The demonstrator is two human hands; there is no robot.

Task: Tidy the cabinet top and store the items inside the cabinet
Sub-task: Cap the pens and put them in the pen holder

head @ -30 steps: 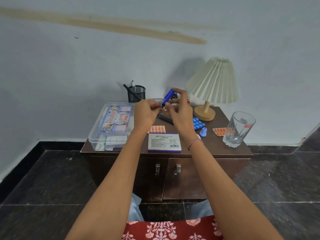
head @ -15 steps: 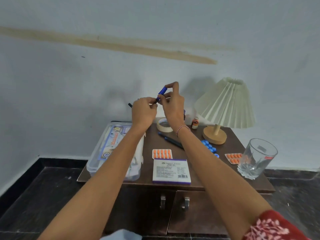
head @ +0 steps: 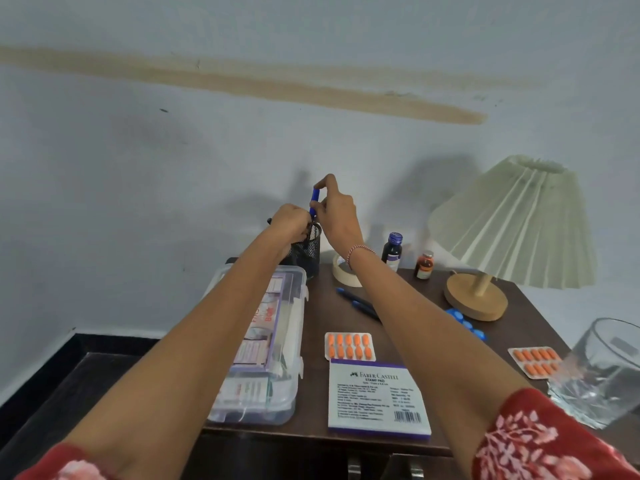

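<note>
Blue pen (head: 315, 200) stands upright at the mouth of the mesh pen holder (head: 309, 252), with both hands close together there.

Right hand (head: 337, 216) pinches the pen near its top, directly above the holder, and the pen's lower end sits at the holder's rim between the two hands. Left hand (head: 292, 225) lies over the holder's rim with its fingers curled, touching the right hand. Whether it grips the rim or something inside cannot be determined. The holder stands at the back of the cabinet top (head: 530, 323). In front of the holder lies a clear plastic box (head: 270, 341). Just right of the holder is a tape roll (head: 341, 271), and two pens (head: 360, 303) lie in front of that. Further forward from the holder are an orange blister pack (head: 349, 346) and a stamp pad box (head: 377, 396). Well to the holder's right stand a lamp (head: 512, 226) and a glass (head: 602, 372).
</note>
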